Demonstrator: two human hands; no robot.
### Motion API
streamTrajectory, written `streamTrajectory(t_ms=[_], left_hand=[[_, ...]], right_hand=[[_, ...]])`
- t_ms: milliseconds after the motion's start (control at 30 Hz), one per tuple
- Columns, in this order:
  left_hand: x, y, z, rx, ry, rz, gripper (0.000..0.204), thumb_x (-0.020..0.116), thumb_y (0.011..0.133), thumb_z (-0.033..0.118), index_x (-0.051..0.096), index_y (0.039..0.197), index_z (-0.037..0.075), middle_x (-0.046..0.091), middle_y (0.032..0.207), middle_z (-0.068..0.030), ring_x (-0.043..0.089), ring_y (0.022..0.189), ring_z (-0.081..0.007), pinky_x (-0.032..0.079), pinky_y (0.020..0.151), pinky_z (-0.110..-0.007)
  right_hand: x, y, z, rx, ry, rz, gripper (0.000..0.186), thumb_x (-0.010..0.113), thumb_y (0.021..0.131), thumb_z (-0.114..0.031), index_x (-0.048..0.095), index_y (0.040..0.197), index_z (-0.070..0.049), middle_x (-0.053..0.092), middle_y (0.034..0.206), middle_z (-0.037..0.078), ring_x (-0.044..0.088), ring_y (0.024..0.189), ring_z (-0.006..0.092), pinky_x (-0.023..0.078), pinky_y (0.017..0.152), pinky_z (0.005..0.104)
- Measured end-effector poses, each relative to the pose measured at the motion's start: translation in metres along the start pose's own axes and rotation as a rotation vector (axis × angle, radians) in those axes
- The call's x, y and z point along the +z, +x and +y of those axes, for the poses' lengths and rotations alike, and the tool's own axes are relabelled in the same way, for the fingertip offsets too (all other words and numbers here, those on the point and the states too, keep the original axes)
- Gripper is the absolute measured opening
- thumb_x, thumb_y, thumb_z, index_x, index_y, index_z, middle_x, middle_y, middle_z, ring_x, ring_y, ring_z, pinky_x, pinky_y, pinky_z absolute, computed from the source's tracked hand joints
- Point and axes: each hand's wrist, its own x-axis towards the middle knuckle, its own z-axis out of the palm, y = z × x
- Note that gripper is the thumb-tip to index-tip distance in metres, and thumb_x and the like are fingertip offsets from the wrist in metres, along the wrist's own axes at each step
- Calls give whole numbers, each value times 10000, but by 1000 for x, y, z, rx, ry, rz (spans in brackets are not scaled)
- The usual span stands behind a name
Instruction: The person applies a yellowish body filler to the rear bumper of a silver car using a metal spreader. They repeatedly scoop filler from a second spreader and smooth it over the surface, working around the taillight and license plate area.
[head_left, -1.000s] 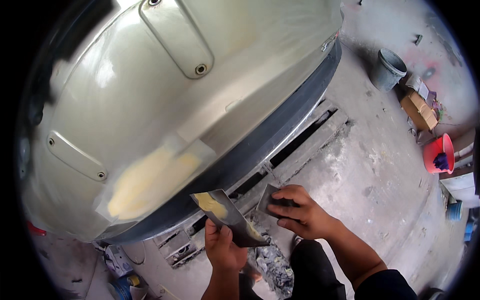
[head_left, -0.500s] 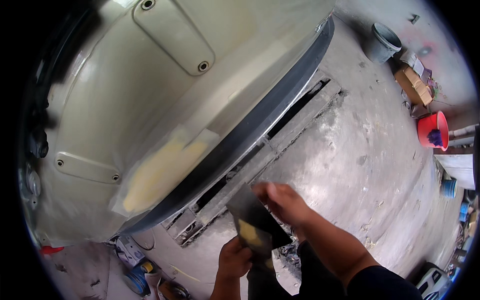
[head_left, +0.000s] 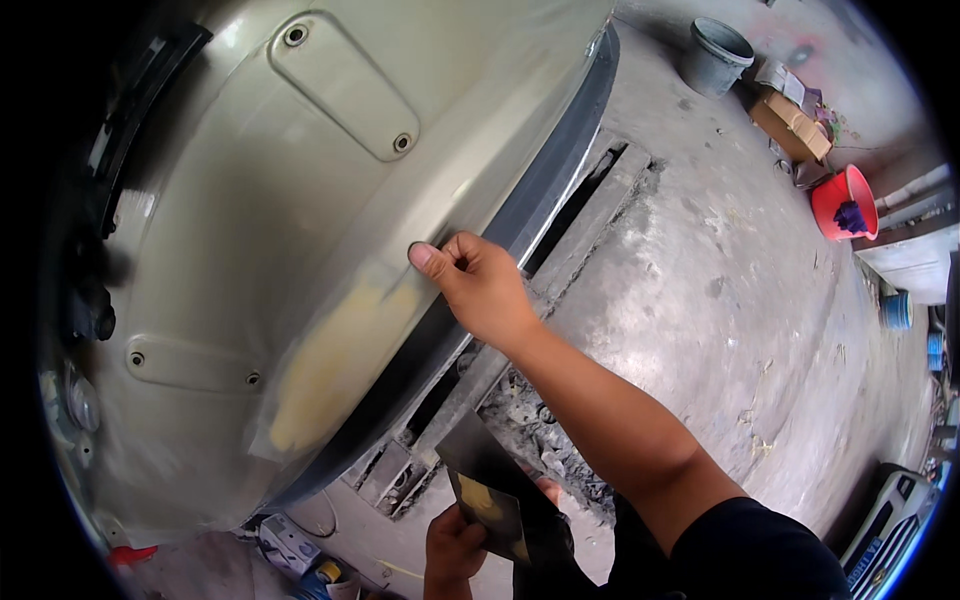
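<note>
A pale, curved vehicle panel [head_left: 230,220] fills the left and upper part of the view. Low on it, a smeared patch of yellow filler [head_left: 330,370] lies inside a dull sanded area, just above the dark lower trim [head_left: 520,215]. My right hand [head_left: 478,285] is at the panel by the patch's upper right end, thumb and fingers curled together; whatever is between them, if anything, is hidden. Down in front of me, my left hand [head_left: 455,545] grips a dark flat plate [head_left: 510,510] with a dab of yellow filler on it.
A floor channel [head_left: 590,200] with broken edges and rubble runs beneath the trim. Against the right side are a grey bucket [head_left: 715,60], a cardboard box [head_left: 790,125], a red bucket [head_left: 840,205] and blue cans [head_left: 896,310]. A loose bumper [head_left: 885,530] lies at lower right.
My right hand has moved from beside the plate up and left to the panel. My left hand still holds the plate low. The view has shifted slightly.
</note>
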Motion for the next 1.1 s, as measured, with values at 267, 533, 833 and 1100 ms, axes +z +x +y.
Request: streamTrajectory(t_ms=[267,533,833,1100], left_hand=[[-7,15,8,9,141,-67,416,631,902,37,495,1281,-67,632,1206,-148,641,1087,-275,531,936,-397],[76,71,-6,40,171,-8,398,562,903,-15,481,1289,-72,632,1192,-157,644,1073,-276,526,945,-391],[151,112,-33,53,-9,-63,390,580,899,-14,506,1277,-77,627,1209,-177,633,1107,-290,518,969,-417],[150,98,-23,99,61,9,409,579,906,20,484,1289,-90,661,1052,-256,698,896,-361,599,754,-450]], right_hand=[[-51,-4,32,-131,116,108,441,670,919,-426,533,761,-38,511,608,16,457,584,119,433,552,302],[-142,-7,66,112,173,-196,326,606,978,-327,522,828,-51,508,654,18,471,596,119,427,560,300],[-185,102,-13,-799,-344,-55,329,602,729,17,515,1045,-17,475,1367,248,438,1276,435,385,1018,507],[-145,104,-29,-866,-552,-73,160,523,822,-47,509,972,8,397,1459,279,372,1368,441,286,1132,539]])
